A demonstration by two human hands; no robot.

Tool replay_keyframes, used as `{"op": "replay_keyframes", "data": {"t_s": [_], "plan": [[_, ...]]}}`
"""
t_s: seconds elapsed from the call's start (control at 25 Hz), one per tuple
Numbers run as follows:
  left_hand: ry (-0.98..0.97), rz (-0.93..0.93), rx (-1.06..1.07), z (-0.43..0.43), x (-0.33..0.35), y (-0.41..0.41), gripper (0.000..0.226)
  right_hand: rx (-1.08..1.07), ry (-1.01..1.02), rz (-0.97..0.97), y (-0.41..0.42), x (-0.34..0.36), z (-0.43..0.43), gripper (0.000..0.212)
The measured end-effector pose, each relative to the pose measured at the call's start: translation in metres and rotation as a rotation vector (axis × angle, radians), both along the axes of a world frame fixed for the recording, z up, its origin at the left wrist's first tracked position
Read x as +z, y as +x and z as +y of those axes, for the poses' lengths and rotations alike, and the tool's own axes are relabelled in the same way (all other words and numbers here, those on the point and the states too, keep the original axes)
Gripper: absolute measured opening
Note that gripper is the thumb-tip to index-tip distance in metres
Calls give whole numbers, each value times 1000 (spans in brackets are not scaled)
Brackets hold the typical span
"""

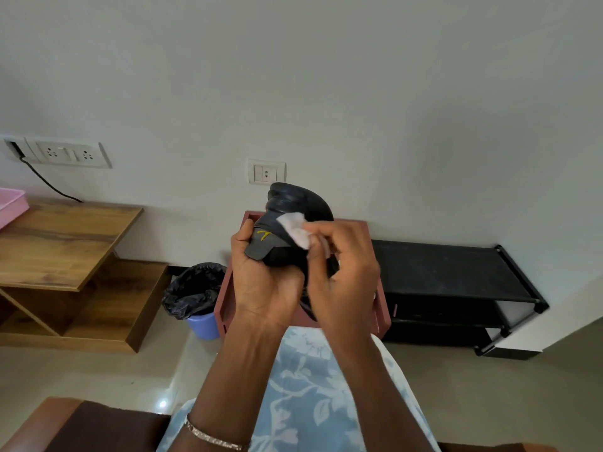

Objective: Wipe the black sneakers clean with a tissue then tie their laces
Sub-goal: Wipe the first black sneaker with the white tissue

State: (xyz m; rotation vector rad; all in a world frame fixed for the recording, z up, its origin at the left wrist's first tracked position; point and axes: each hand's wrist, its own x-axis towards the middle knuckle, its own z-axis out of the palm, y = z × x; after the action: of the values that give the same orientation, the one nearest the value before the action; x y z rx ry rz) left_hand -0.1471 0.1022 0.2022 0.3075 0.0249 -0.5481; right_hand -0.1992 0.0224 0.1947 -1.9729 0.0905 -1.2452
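Wall (pixel 326 76): plain pale grey, filling the upper half of the view.
Floor (pixel 98 370): glossy beige tile with one small bright glare spot.
Wooden unit (pixel 65 243): brown wood grain, at the left against the wall, with a flat top and open shelves below.
Shoe rack (pixel 450 269): black, low and tiered, at the right against the wall.
Stand (pixel 225 295): reddish-brown with a raised rim, between the bin and the shoe rack, mostly hidden behind the hands.
Clothing (pixel 310 386): pale blue fabric with a white leaf print, over the person's lap at the bottom centre.
Bin (pixel 204 324): lavender plastic with a crumpled black liner (pixel 195 288), on the floor just left of the stand.
Socket plate (pixel 68 154): white, on the wall above the wooden unit; a black cable (pixel 49 184) runs down from its left end.
Pink tray (pixel 9 203): on the wooden unit, cut off by the left edge.
Left hand (pixel 264 282): fingers curled tight round the sneaker's near end, thumb up its left side.
Right hand (pixel 346 275): slightly blurred, fingertips pinching the tissue against the shoe.
Black sneaker (pixel 293 200): held up in the air in front of the stand, dark matte upper, with a grey flap bearing a yellow mark (pixel 263 234).
Tissue (pixel 295 228): white, crumpled, pressed flat on the sneaker's upper.
Bracelet (pixel 212 435): thin, pale metal, on the left wrist.
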Motion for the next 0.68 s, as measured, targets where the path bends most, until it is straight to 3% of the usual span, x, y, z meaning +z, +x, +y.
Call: {"op": "replay_keyframes", "data": {"t_s": [0.2,0.4,0.48,0.56,0.68], "plan": [[-81,87,105,-16,16,32,34,-82,116,77,15,-44,-51,10],[80,20,16,-41,16,68,30,-182,251,310,21,-85,-92,13],[223,-49,-120,-53,15,92,22,-208,590,401,20,-92,-110,13],[456,-193,-326,-68,9,112,24,-226,1047,315,20,-90,-130,12],[903,-533,-601,-91,1,124,17,-291,1330,131,19,-80,-164,15]]}}
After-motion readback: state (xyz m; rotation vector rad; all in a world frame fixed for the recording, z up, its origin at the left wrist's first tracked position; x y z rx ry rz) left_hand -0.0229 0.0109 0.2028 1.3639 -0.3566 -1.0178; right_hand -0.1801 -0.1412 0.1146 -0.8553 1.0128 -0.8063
